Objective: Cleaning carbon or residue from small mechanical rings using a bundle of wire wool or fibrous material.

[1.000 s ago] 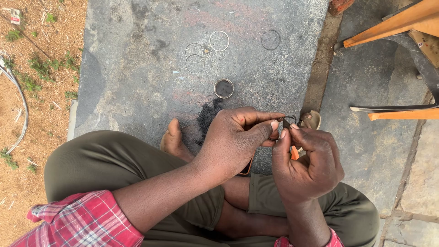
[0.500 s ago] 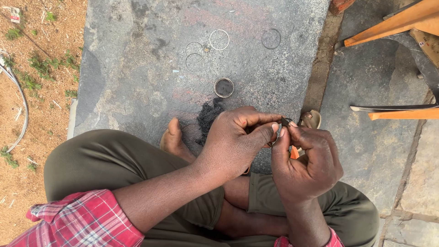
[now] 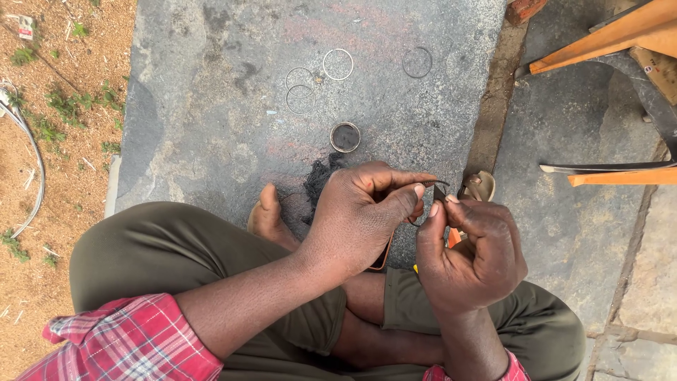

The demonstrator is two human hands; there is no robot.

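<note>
I sit cross-legged on a grey stone slab. My left hand pinches a thin dark wire ring between thumb and forefinger. My right hand meets it fingertip to fingertip and pinches the same small dark ring at its right side. An orange-handled tool shows just under my right hand's fingers. Most of the ring is hidden by my fingers.
Several thin metal rings lie on the slab ahead, one apart to the right. A small round tin and a heap of black fibre lie near my bare foot. Orange wooden furniture stands right; dirt ground left.
Both hands stay pinched together; the fingertips have shifted slightly, working the small ring. Nothing else has moved.
</note>
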